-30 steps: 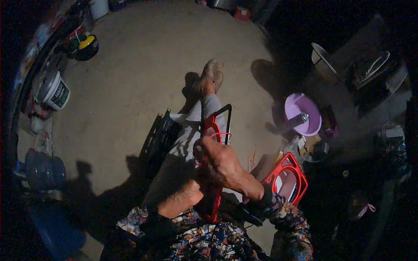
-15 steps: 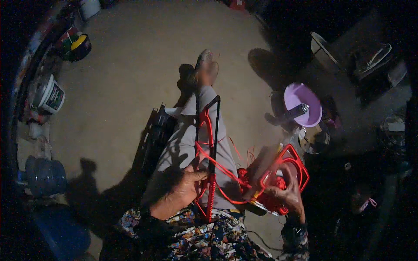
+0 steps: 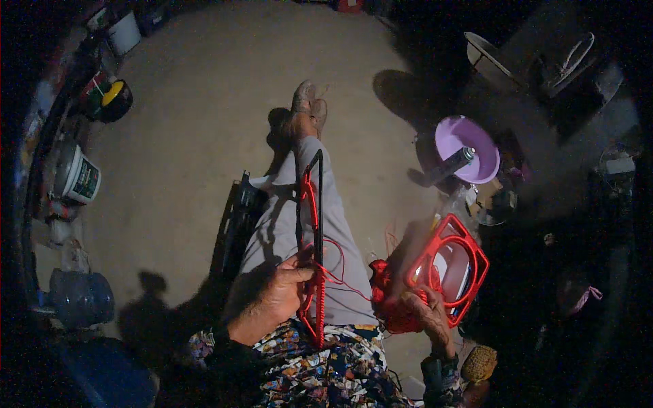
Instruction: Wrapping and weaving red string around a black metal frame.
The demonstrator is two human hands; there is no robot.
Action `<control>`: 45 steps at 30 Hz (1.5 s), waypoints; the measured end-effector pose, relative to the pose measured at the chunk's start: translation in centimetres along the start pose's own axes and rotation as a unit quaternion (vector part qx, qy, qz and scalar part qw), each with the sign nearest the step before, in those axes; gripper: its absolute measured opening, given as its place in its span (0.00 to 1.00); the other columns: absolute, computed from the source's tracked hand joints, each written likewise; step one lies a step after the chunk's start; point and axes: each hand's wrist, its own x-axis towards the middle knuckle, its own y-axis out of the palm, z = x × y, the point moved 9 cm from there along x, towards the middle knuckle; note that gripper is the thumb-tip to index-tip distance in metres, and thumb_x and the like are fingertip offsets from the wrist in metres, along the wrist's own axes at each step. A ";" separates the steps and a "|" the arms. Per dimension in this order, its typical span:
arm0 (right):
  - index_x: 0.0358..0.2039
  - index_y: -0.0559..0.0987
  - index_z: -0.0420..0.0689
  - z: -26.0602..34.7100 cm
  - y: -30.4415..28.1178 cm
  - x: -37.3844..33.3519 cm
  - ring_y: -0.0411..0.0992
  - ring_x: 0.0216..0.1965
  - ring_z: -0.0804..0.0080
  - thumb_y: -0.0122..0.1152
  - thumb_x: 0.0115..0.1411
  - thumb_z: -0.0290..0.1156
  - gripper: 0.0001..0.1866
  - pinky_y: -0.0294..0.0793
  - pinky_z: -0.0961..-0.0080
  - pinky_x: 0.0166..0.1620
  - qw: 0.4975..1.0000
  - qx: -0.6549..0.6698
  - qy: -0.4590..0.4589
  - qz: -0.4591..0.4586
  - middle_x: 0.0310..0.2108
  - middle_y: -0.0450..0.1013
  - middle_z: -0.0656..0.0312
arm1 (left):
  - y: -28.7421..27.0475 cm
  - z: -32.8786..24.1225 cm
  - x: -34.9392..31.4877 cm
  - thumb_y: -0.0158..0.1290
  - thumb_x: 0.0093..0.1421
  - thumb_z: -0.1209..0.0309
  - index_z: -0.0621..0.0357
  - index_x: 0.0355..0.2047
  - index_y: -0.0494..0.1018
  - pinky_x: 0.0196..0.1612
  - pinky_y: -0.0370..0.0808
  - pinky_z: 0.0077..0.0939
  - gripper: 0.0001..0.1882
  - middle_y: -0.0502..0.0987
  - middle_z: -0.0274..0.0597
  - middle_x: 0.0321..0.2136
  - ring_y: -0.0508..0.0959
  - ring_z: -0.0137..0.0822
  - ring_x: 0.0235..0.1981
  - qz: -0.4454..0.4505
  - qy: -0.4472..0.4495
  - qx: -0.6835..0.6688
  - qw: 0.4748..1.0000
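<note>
Your left hand (image 3: 275,296) grips the frame (image 3: 314,245), long axis pointing toward your foot (image 3: 306,109); right hand (image 3: 425,313) clutches red cord (image 3: 391,299); dim dirt floor (image 3: 190,136).

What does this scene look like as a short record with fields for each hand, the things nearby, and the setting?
left hand: the left hand grips a narrow black frame wound with red cord, which rests along the outstretched leg
right hand: the right hand is at a pile of red cord, beside a red wire frame
nearby: purple bowl, white bucket, black crate
setting: dim dirt floor, person seated
</note>
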 end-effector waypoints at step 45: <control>0.28 0.78 0.40 6.0 11.0 -0.9 0.60 0.20 0.86 0.56 0.61 0.36 0.12 0.59 0.82 0.24 0.989 0.051 -0.017 0.137 0.18 0.67 0.72 | 0.0 0.2 -0.2 0.53 0.56 0.72 0.61 0.48 0.70 0.34 0.75 0.25 0.18 0.78 0.42 0.29 0.78 0.34 0.29 -0.019 -0.019 -0.005 1.000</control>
